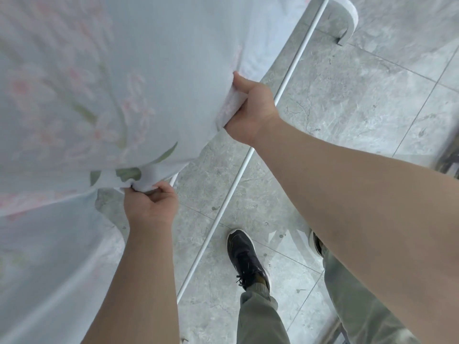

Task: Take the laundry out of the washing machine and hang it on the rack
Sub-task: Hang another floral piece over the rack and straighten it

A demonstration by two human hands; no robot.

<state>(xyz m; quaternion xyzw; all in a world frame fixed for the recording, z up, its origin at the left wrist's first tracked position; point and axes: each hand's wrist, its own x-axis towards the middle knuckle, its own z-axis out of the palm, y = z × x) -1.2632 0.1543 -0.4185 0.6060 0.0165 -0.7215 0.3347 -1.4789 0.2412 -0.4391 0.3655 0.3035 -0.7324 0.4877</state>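
— What fills the left side?
— A pale sheet (pixel 99 95) with faint pink flowers and green leaves, blurred. It runs off the top, left and bottom edges, so its full extent can't be told. It hides whatever lies beneath it.

— And the left hand?
— The left hand (pixel 151 204) is low and left of centre, with its forearm coming up from the bottom edge. Thumb and curled fingers pinch a small fold at the sheet's lower edge. The fingertips are tucked into the cloth and mostly hidden.

— The right?
— The right hand (pixel 250 108) sits higher, near the centre, its forearm crossing in from the right edge. It grips a bunched piece of the sheet's right edge, with the thumb on top and the fingers curled under the fabric, out of sight.

— Is the rack visible?
— Only a thin white rod (pixel 221 212), slanting from the upper right to the bottom centre and passing under the right wrist. A short stub of another shows just beside the left hand. Whether the sheet rests on either one I can't tell.

— Further right?
— A black shoe (pixel 244 256) and a green trouser leg (pixel 258 319) on the grey tiled floor (pixel 360 108). The other foot is mostly behind the right forearm. A white shape (pixel 347 18) in the upper right corner is cut off and unclear.
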